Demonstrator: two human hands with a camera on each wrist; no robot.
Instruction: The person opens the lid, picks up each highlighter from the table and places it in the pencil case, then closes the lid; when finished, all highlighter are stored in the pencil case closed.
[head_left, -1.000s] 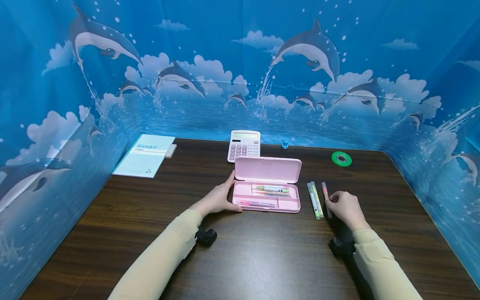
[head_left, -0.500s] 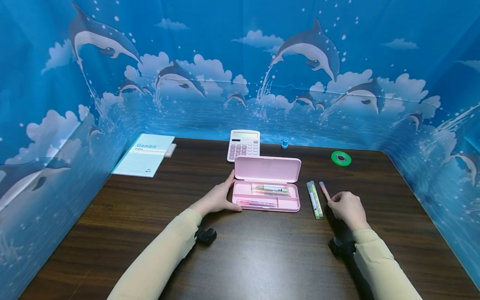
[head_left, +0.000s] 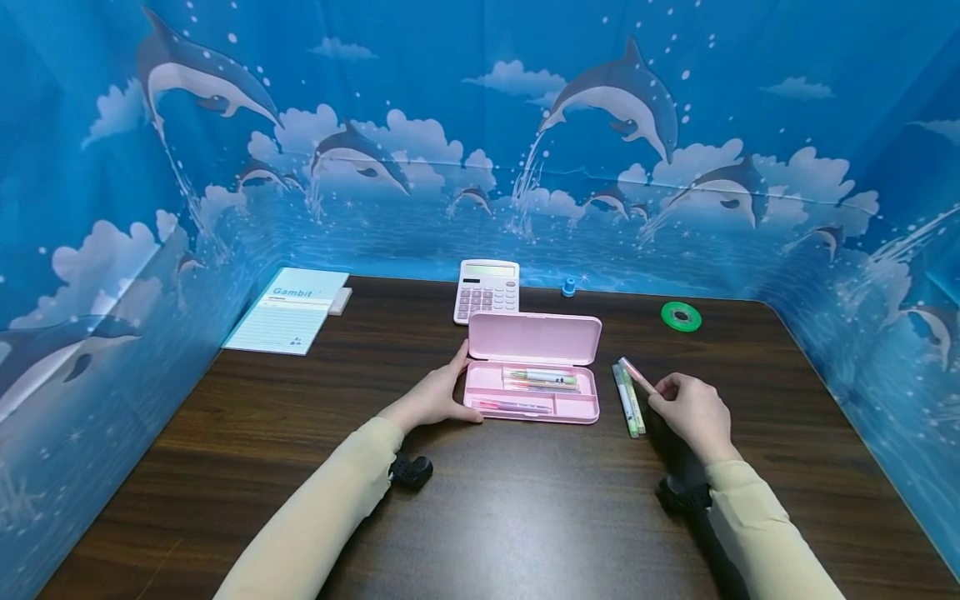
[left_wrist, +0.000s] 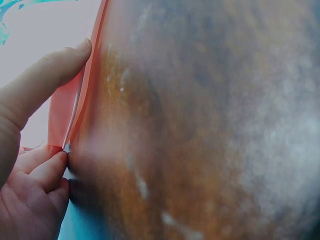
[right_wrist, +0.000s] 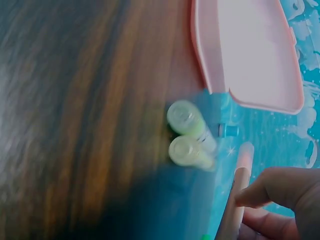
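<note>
An open pink pencil case (head_left: 536, 338) lies mid-table with its lid tipped back. Several pens (head_left: 542, 377) fill its rear compartment, and a pink-purple pen (head_left: 513, 407) lies in the front one. My left hand (head_left: 431, 403) grips the case's left end, thumb along the front edge. My right hand (head_left: 693, 414) pinches a peach-coloured pen (right_wrist: 231, 212) with a clear cap, slanted up to the left. In the head view its tip overlaps two capped pens, one whitish (head_left: 624, 402) and one yellow-green (head_left: 636, 408), lying side by side right of the case.
Behind the case stands a white calculator (head_left: 487, 292). A small blue object (head_left: 569, 287) sits at the back edge, a green ring-shaped roll (head_left: 681, 317) at back right. On the left lie a light-blue notebook (head_left: 288, 312) and a small white block (head_left: 340, 301). A dolphin-print curtain surrounds the table.
My right hand has lifted the peach pen from its place beside the two others and tilted it leftward over them. My left hand keeps its hold on the case.
</note>
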